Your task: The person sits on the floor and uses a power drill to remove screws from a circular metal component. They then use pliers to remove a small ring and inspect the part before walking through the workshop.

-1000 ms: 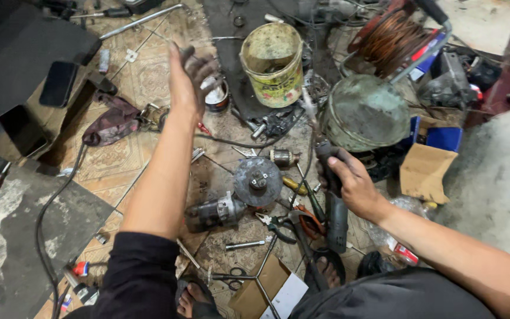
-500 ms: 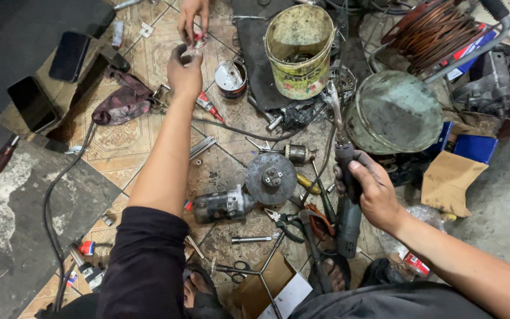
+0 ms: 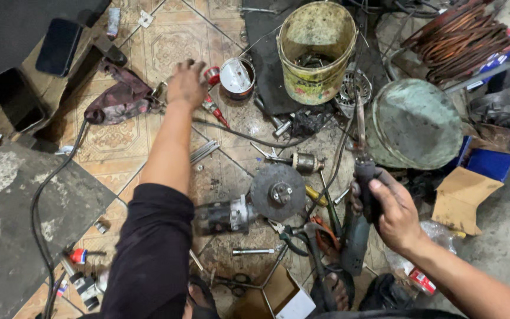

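Two bare hands work over a messy tiled floor. The left hand [image 3: 187, 84] reaches far out, its fingers curled down on small bits by a little red tube [image 3: 214, 108] and a round tin [image 3: 236, 77]; I cannot tell if it holds one. The right hand [image 3: 392, 212] is on the near right, its fingers wrapped tight around the dark handle of a long tool [image 3: 362, 177]. A grinder [image 3: 255, 204] lies between the arms. A yellow bucket [image 3: 316, 53] stands far back.
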